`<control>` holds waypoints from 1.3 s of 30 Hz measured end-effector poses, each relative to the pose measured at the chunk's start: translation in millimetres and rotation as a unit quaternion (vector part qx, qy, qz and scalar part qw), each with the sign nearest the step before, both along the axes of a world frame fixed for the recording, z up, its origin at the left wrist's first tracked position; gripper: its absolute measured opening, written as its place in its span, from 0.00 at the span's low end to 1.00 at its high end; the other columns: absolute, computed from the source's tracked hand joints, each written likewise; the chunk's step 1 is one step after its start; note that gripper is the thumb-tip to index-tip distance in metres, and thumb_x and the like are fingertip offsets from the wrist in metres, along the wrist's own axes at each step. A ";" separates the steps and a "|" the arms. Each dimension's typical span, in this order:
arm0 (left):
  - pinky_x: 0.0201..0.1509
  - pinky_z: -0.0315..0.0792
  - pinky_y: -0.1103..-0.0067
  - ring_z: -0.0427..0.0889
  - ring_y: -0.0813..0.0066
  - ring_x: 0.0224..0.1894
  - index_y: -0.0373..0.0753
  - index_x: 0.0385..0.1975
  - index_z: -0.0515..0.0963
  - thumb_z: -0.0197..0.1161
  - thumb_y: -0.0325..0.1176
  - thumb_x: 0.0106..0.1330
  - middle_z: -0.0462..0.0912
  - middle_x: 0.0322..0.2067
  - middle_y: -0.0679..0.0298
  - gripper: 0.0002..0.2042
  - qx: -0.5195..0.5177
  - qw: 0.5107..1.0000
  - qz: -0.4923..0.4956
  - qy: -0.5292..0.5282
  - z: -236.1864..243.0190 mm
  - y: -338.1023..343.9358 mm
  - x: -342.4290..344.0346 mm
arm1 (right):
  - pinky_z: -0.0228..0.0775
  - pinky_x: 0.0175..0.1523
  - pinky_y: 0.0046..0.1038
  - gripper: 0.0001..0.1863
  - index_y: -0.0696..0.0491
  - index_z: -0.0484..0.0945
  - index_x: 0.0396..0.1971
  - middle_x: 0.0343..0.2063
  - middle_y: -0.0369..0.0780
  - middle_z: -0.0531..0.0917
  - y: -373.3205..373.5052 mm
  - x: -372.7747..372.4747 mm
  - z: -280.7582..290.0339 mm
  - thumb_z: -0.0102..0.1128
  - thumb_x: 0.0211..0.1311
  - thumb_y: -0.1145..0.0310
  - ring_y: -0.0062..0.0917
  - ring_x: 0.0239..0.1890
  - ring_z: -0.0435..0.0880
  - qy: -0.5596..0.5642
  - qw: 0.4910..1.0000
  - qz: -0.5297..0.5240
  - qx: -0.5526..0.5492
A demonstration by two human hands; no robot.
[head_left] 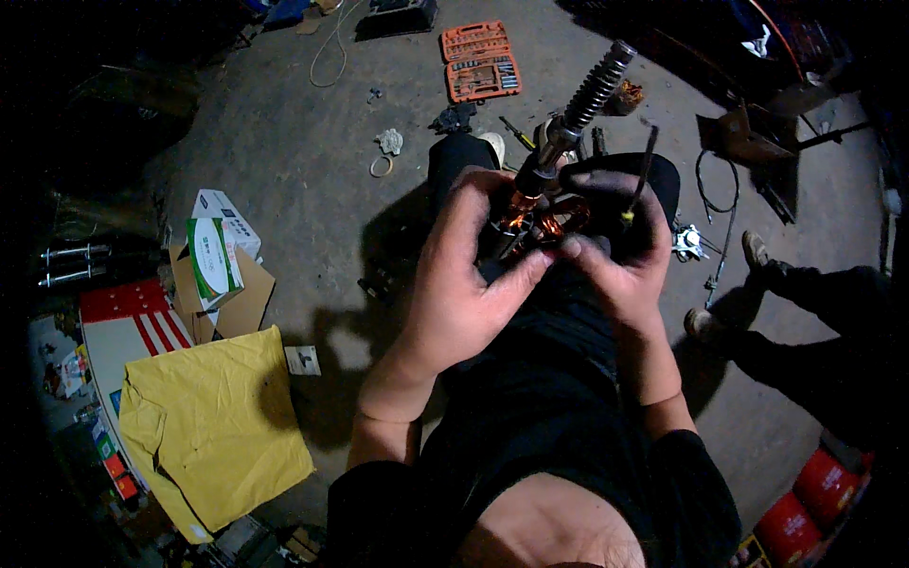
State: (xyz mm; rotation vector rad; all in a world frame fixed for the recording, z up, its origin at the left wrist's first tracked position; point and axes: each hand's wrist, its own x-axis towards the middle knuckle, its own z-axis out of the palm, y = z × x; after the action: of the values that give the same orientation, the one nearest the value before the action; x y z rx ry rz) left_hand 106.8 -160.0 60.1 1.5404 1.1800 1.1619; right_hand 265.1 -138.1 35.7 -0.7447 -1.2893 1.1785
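Note:
Both my hands meet over my lap around a dark part with copper wire windings (565, 218). A metal rod with a coil spring (594, 92) slants up and away from between the hands; its lower end meets coppery metal beside my left fingers. My left hand (467, 270) curls around the left side, thumb pressed toward the middle. My right hand (630, 256) is curved around the right side, its thumb and fingers closed on the wound part. A thin dark stem with a yellow bit (628, 218) shows by the right fingers. The part's underside is hidden.
An orange socket set case (483, 80) lies unfolded on the floor ahead. Cartons (227, 260) and a yellow sheet (222, 426) are at the left. Another person's legs (805, 293) stand at the right, near a black cable (729, 213). Red drums (791, 525) sit at lower right.

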 end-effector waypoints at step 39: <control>0.52 0.66 0.76 0.72 0.72 0.46 0.35 0.43 0.63 0.63 0.20 0.51 0.69 0.40 0.62 0.21 0.036 0.985 0.026 -0.168 5.1 3.5 5.6 | 0.64 0.40 0.21 0.22 0.57 0.67 0.36 0.28 0.36 0.72 -3.6 1.4 -8.3 0.64 0.46 0.61 0.18 0.32 0.70 0.249 0.953 0.066 -0.160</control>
State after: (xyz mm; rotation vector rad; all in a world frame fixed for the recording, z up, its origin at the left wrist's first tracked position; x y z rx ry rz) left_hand 112.5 -156.5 65.2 1.3068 0.9645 1.4486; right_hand 266.5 -141.7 27.4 -0.5434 -0.7438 1.5864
